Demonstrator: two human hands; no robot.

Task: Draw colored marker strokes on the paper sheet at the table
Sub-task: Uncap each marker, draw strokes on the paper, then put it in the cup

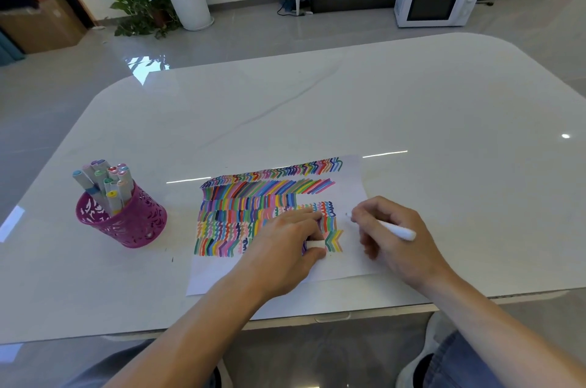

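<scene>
**Paper sheet** (350, 188): lies flat near the near edge of the bench (317, 108), about midway along it. Rows of colored strokes (253, 207) cover its far half. The near margin and a strip along the right side are bare.

**Left hand** (285, 248): rests palm-down on the lower rows of the sheet, probably to pin the paper against the pull of the pen. Its fingers (301, 218) curl over a white marker cap (315, 244), with the thumb beneath it; likely kept there for recapping.

**Right hand** (402, 251): rests on the sheet's right side. Its fingers (364, 213) grip a white marker (398, 230) in a writing hold. The barrel slants back toward the right, and the tip points at the bare strip just right of the third row. Whether the tip touches the paper cannot be told.

**Purple pen holder** (126, 222): stands toward the bench's left edge, well apart from the sheet, with spare capped markers (104, 181) upright inside, in reach of the left hand.

**Stage, as judged:** a new stroke is about to extend that row; much of the sheet is filled.
</scene>
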